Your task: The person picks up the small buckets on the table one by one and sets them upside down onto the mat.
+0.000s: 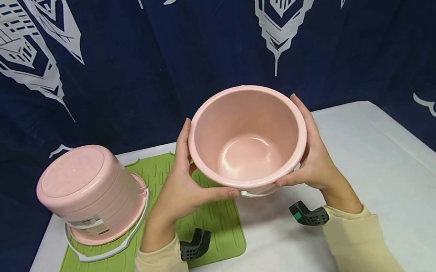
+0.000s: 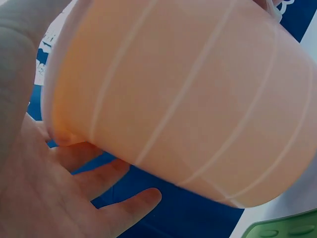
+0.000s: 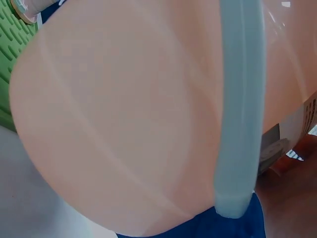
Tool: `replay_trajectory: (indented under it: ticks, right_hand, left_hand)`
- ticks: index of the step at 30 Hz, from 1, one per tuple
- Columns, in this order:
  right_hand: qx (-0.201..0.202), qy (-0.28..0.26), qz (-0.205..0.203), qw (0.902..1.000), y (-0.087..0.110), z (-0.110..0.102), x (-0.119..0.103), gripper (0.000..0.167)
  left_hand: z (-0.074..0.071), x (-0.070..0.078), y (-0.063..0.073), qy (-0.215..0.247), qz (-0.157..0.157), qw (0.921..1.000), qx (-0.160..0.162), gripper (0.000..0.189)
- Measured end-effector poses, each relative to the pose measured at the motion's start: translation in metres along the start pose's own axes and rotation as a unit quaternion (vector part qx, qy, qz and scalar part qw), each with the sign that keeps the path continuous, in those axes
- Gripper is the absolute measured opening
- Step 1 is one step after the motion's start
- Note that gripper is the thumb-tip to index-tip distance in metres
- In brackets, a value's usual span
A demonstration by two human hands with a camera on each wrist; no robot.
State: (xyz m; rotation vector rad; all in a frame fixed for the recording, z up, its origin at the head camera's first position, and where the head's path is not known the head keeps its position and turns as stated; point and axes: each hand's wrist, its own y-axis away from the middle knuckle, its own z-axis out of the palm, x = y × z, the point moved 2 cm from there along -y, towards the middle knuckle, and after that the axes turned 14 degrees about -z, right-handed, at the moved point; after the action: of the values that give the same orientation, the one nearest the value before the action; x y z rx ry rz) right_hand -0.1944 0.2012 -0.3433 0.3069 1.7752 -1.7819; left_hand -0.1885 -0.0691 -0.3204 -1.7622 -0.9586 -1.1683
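Note:
Both hands hold a pink plastic bucket (image 1: 250,149) up over the table, its mouth tilted toward the head camera and its inside bare. My left hand (image 1: 178,186) grips the left of the rim, thumb along the near side and fingers spread behind, as the left wrist view shows against the bucket wall (image 2: 178,99). On the opposite side my right hand (image 1: 314,158) grips the rim the same way. A pale handle (image 3: 240,109) hangs down the outside, beside a label (image 3: 287,139) in the right wrist view.
A second pink bucket (image 1: 88,191) rests upside down on a green ridged mat (image 1: 213,238) at the left, its white handle (image 1: 112,252) lying forward. The white table (image 1: 403,182) extends to the right. A dark blue printed curtain (image 1: 204,51) hangs behind.

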Motion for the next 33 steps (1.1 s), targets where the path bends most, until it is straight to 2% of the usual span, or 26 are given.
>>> replay_trajectory:
  ticks: [10, 14, 21, 24, 29, 33]
  right_hand:
    - [-0.025, 0.014, 0.017, 0.9995, -0.002, 0.007, -0.003, 0.156]
    - [-0.038, 0.026, 0.021, 0.9987, -0.002, 0.012, -0.002, 0.158]
    - [-0.050, 0.044, 0.023, 0.9975, -0.002, 0.015, -0.002, 0.158]
    - [-0.058, 0.036, 0.011, 0.9976, -0.003, 0.014, -0.001, 0.153]
    - [-0.075, 0.028, -0.013, 0.9967, -0.005, 0.011, -0.003, 0.144]
    - [-0.101, 0.035, -0.014, 0.9942, -0.006, 0.008, -0.008, 0.146]
  left_hand:
    - [-0.001, -0.002, -0.001, 0.015, 0.000, 0.9999, 0.003, 0.153]
    - [-0.003, -0.004, 0.000, 0.036, 0.003, 0.9993, 0.001, 0.154]
    - [-0.007, -0.009, -0.001, 0.091, 0.000, 0.9957, -0.016, 0.153]
    - [-0.010, -0.010, -0.001, 0.102, 0.009, 0.9945, -0.021, 0.151]
    - [-0.018, -0.011, 0.002, 0.103, 0.027, 0.9934, -0.043, 0.150]
    - [-0.023, -0.013, 0.004, 0.097, 0.038, 0.9924, -0.066, 0.151]
